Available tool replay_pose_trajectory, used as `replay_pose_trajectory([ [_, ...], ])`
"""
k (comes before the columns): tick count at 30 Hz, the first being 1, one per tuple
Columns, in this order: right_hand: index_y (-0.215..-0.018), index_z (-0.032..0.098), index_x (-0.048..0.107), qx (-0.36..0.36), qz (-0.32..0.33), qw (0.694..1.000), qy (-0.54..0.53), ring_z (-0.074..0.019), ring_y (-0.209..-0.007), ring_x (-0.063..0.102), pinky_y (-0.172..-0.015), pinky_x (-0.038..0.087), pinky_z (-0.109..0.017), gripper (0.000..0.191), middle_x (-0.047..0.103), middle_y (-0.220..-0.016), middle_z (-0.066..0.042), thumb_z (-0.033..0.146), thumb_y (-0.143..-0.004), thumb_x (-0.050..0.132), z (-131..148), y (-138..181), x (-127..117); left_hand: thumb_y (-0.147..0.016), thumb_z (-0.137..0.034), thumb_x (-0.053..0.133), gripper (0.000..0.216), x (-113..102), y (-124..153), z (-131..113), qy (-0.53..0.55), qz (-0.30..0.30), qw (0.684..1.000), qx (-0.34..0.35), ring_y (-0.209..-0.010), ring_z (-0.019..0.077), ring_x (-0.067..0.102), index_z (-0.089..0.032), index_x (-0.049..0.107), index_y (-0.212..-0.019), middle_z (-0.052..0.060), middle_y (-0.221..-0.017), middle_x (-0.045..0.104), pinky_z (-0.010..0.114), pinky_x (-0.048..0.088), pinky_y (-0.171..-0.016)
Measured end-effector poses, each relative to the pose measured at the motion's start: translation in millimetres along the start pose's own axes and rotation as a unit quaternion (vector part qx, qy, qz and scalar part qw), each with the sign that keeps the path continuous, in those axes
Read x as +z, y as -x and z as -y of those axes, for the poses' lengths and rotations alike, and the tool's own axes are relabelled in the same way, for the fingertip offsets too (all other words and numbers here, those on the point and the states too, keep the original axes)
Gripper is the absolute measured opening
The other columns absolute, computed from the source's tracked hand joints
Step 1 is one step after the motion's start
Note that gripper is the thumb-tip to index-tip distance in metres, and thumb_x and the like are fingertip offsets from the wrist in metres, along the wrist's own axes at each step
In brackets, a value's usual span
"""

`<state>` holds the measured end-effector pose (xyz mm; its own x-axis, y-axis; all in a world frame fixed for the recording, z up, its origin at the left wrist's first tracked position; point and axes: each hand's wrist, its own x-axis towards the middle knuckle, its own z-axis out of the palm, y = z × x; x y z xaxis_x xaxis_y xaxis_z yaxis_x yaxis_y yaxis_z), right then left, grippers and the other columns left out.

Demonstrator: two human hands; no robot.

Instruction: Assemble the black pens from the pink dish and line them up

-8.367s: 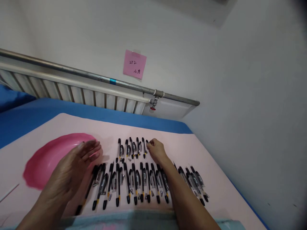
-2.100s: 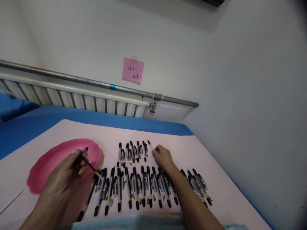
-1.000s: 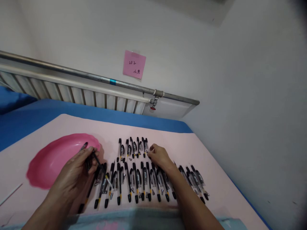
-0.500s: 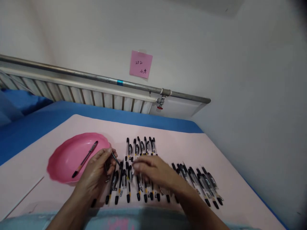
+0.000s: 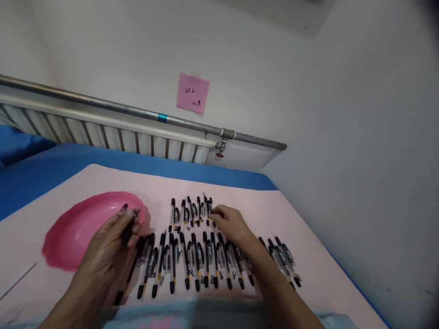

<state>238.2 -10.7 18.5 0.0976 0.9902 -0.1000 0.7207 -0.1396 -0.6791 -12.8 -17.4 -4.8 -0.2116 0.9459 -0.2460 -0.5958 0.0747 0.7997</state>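
Note:
My left hand [image 5: 111, 242] is closed in front of the pink bowl [image 5: 65, 217]. A dark pen part [image 5: 125, 235] shows in its curled fingers, and a small shiny piece sits at the thumb tip. Behind this hand, only the top end of a pen [image 5: 124, 207] in the bowl shows. At the right end of the back row of pen parts [image 5: 185, 214], my right hand [image 5: 233, 224] has its fingers bent together; what they grip is hidden. A front row of clear pen barrels [image 5: 185, 267], black caps and small metal tips lies between my forearms.
More pen parts [image 5: 283, 258] lie right of my right forearm. A thin white stick [image 5: 18, 281] rests at the left of the pink tabletop [image 5: 247, 201]. Along the wall run a radiator [image 5: 113, 137] and a metal pipe [image 5: 192, 125], with a pink note [image 5: 192, 93] above.
My right hand has moved from beside my left hand to the right end of the back row. The thin dark piece that stuck out of my left hand no longer shows there.

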Motion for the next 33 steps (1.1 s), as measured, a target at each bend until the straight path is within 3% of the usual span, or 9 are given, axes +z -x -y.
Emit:
replay_pose_trajectory([
  [2, -0.086, 0.015, 0.064, 0.043, -0.031, 0.998, 0.029, -0.0116, -0.063, 0.056, -0.059, 0.040, -0.021, 0.017, 0.062, -0.070, -0.003, 0.017, -0.075, 0.051, -20, -17, -1, -0.061, -0.018, 0.071, 0.016, 2, 3, 4, -0.016, 0.030, 0.999, -0.028, -0.049, 0.0068, 0.046, -0.012, 0.063, -0.073, 0.002, -0.063, 0.055, 0.012, 0.033, -0.033],
  [6, -0.088, 0.013, 0.065, 0.089, -0.031, 0.995, 0.039, -0.0097, -0.047, 0.051, -0.048, 0.037, -0.021, 0.021, 0.060, -0.060, -0.001, 0.013, -0.073, 0.050, -47, -36, 7, -0.063, -0.023, 0.071, 0.017, 8, 9, 12, -0.055, 0.048, 0.995, -0.067, -0.047, 0.0055, 0.044, -0.012, 0.062, -0.073, 0.002, -0.062, 0.056, 0.012, 0.032, -0.034],
  [13, -0.079, 0.014, 0.066, 0.059, -0.048, 0.997, 0.029, -0.0122, -0.058, 0.056, -0.056, 0.040, -0.021, 0.016, 0.060, -0.059, 0.000, 0.017, -0.072, 0.053, -49, -41, 8, -0.064, -0.027, 0.071, 0.021, 10, 11, 15, -0.066, 0.065, 0.990, -0.103, -0.044, 0.0046, 0.043, -0.012, 0.061, -0.075, 0.003, -0.062, 0.057, 0.012, 0.030, -0.034],
  [19, -0.084, 0.019, 0.063, -0.042, -0.023, 0.998, -0.033, -0.0104, -0.064, 0.056, -0.061, 0.043, -0.020, 0.018, 0.062, -0.071, 0.001, 0.026, -0.081, 0.046, 0, -4, 10, -0.062, -0.026, 0.073, 0.023, 17, 23, 18, -0.069, 0.091, 0.982, -0.148, -0.040, 0.0015, 0.039, -0.012, 0.059, -0.074, 0.001, -0.061, 0.057, 0.012, 0.030, -0.036],
  [21, -0.084, 0.019, 0.063, -0.163, 0.028, 0.982, -0.091, -0.0109, -0.072, 0.057, -0.066, 0.043, -0.021, 0.015, 0.062, -0.078, 0.000, 0.025, -0.081, 0.050, 23, 16, 17, -0.064, -0.028, 0.072, 0.023, 19, 28, 23, -0.076, 0.112, 0.977, -0.164, -0.038, 0.0008, 0.036, -0.013, 0.058, -0.074, 0.000, -0.059, 0.057, 0.012, 0.027, -0.035],
  [24, -0.090, 0.019, 0.064, -0.242, 0.051, 0.962, -0.115, -0.0105, -0.075, 0.056, -0.067, 0.043, -0.021, 0.015, 0.060, -0.081, -0.001, 0.021, -0.077, 0.057, 45, 39, 30, -0.063, -0.029, 0.072, 0.024, 21, 35, 32, -0.072, 0.130, 0.974, -0.171, -0.035, 0.0004, 0.035, -0.014, 0.056, -0.072, -0.001, -0.057, 0.056, 0.011, 0.024, -0.033],
  [30, -0.084, 0.018, 0.063, -0.289, 0.047, 0.955, -0.047, -0.0109, -0.073, 0.054, -0.066, 0.041, -0.022, 0.010, 0.059, -0.077, -0.001, 0.015, -0.077, 0.056, 47, 45, 37, -0.065, -0.032, 0.070, 0.023, 24, 40, 38, -0.074, 0.146, 0.968, -0.192, -0.033, 0.0007, 0.033, -0.014, 0.057, -0.070, -0.001, -0.052, 0.055, 0.011, 0.022, -0.032],
  [33, -0.083, 0.019, 0.063, -0.275, 0.010, 0.960, -0.053, -0.0116, -0.076, 0.056, -0.069, 0.042, -0.024, 0.011, 0.062, -0.080, -0.001, 0.016, -0.079, 0.053, 36, 33, 26, -0.069, -0.029, 0.067, 0.020, 26, 40, 34, -0.073, 0.137, 0.968, -0.195, -0.042, 0.0048, 0.045, -0.014, 0.061, -0.081, 0.003, -0.064, 0.060, 0.012, 0.026, -0.032],
])
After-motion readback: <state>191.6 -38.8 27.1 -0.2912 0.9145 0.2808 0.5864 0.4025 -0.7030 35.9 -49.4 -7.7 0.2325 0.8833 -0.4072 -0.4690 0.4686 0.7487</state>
